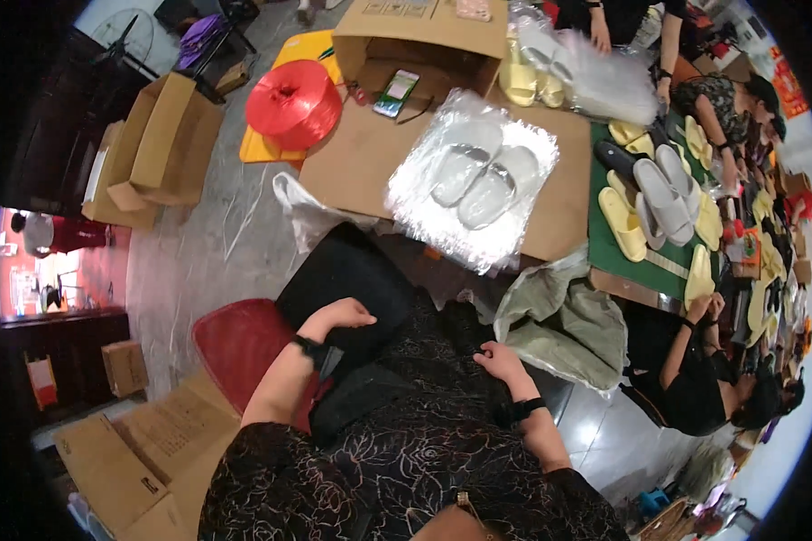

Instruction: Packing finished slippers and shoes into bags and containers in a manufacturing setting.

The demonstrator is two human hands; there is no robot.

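Note:
My left hand (348,313) is closed in a loose curl above a black chair cushion (347,275), and nothing shows in it. My right hand (502,361) is curled with thumb and finger together beside my dark patterned clothing; whether it pinches the cloth is hard to see. Both hands are apart, low in front of my body. Beyond them on the cardboard-covered table (347,167) lies a pair of grey slippers (487,180), sealed in clear shiny plastic bags.
A red twine roll (293,104), a phone (396,94) and an open carton (415,36) are around the table. A pale green sack (559,316) hangs at its near right. Yellow slippers (622,225) cover a green table, with co-workers (695,370) alongside. A red chair (244,347) stands left.

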